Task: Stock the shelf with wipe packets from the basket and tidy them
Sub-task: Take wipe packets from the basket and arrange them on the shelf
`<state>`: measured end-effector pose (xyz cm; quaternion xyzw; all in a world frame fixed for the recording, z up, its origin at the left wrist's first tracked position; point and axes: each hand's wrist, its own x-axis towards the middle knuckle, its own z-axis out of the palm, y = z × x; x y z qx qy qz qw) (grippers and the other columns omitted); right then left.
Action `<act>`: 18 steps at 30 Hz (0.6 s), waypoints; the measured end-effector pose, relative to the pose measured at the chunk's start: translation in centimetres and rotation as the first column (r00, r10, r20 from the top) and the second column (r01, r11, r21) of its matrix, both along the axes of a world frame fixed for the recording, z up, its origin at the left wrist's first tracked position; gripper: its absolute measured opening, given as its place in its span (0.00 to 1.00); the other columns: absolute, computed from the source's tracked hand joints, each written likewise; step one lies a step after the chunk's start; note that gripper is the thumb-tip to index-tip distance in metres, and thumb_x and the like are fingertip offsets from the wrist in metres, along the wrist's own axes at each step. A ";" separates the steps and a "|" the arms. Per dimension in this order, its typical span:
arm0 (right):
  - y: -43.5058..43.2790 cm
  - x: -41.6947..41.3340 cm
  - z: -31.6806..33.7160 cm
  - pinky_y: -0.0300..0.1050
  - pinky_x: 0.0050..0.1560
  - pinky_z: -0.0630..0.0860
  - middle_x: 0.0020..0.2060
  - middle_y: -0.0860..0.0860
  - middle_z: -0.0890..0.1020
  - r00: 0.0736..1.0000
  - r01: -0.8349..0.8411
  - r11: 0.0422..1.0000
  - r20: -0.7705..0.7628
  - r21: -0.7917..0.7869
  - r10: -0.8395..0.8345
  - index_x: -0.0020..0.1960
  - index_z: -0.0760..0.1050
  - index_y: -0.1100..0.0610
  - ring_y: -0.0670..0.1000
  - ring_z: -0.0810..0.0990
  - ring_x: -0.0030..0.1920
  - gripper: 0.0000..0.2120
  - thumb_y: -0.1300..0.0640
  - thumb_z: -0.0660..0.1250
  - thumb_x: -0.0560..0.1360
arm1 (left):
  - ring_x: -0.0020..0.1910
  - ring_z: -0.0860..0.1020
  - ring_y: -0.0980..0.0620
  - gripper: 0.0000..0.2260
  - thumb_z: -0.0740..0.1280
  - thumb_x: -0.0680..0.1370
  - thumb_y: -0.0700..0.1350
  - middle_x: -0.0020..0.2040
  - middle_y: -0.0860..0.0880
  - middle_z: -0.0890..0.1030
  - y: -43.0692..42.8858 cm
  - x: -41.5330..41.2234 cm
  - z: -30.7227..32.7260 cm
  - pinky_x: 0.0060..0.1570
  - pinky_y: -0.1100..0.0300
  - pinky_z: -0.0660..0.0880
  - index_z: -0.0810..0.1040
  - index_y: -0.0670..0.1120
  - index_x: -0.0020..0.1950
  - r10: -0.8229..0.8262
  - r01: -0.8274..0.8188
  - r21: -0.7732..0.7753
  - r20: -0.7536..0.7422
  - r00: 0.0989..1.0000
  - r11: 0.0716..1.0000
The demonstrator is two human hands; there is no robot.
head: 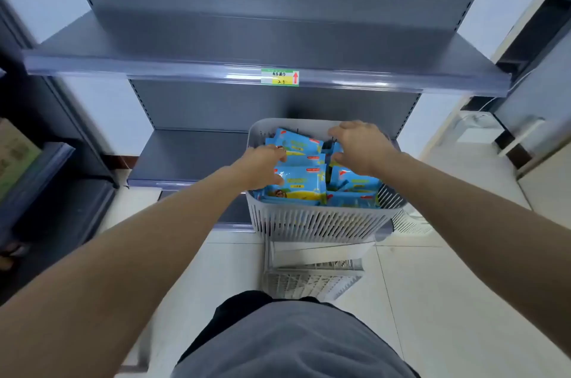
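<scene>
A white slotted basket (318,223) stands on a small rack in front of the shelving, filled with several blue and yellow wipe packets (301,184). My left hand (262,167) reaches into the basket's left side, fingers curled around the edge of a packet. Over the right side of the basket, my right hand (360,145) hovers with its fingers spread just above the packets. The dark grey shelf (185,46) above has no packets on it.
A price label (280,77) with a red arrow sits on the upper shelf's front rail. A lower grey shelf (185,155) lies behind the basket. Another dark unit (46,179) stands at the left. White tiled floor (448,285) spreads to the right.
</scene>
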<state>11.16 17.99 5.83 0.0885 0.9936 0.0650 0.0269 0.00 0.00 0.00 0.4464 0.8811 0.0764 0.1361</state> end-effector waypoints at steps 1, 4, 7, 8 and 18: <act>0.0 -0.1 -0.4 0.51 0.61 0.68 0.60 0.56 0.75 1.000 0.004 1.000 0.017 0.005 -0.005 0.64 0.70 0.57 0.58 0.72 0.61 0.18 0.52 0.62 0.77 | 0.61 0.72 0.45 0.23 0.69 0.74 0.49 0.65 0.46 0.71 0.0 0.0 -0.3 0.64 0.51 0.66 0.69 0.46 0.67 0.016 -0.016 -0.014 0.009 1.000 1.000; 0.2 -0.8 -1.9 0.52 0.61 0.69 0.61 0.56 0.75 0.999 0.002 1.000 0.035 -0.016 -0.001 0.66 0.69 0.56 0.58 0.72 0.61 0.20 0.50 0.64 0.76 | 0.61 0.72 0.45 0.25 0.69 0.74 0.50 0.67 0.46 0.70 0.2 -0.2 -1.3 0.63 0.52 0.66 0.68 0.47 0.68 0.045 -0.045 -0.032 0.013 0.999 0.998; 0.4 -1.6 -3.6 0.53 0.61 0.69 0.62 0.56 0.75 0.996 -0.001 0.998 0.084 -0.060 0.006 0.68 0.68 0.56 0.58 0.72 0.63 0.21 0.52 0.64 0.76 | 0.61 0.72 0.46 0.24 0.69 0.74 0.50 0.67 0.46 0.70 0.8 -0.4 -2.2 0.62 0.53 0.66 0.69 0.47 0.67 0.041 -0.043 -0.055 -0.027 0.999 0.998; 0.5 -1.8 -3.9 0.53 0.61 0.70 0.61 0.56 0.75 0.996 -0.006 0.998 0.088 -0.056 0.011 0.67 0.68 0.56 0.58 0.72 0.62 0.20 0.52 0.64 0.76 | 0.61 0.72 0.45 0.23 0.69 0.74 0.50 0.67 0.46 0.70 0.9 -0.4 -2.3 0.62 0.52 0.66 0.69 0.47 0.67 0.036 -0.041 -0.060 -0.073 0.997 0.997; 3.1 -5.4 -6.9 0.51 0.64 0.70 0.68 0.57 0.72 0.971 0.059 0.962 0.238 -0.266 0.006 0.72 0.64 0.55 0.58 0.71 0.66 0.23 0.60 0.59 0.78 | 0.47 0.75 0.43 0.12 0.71 0.71 0.40 0.45 0.46 0.74 0.9 -1.2 -1.8 0.41 0.57 0.66 0.70 0.45 0.49 0.142 -0.143 -0.004 0.095 0.985 0.990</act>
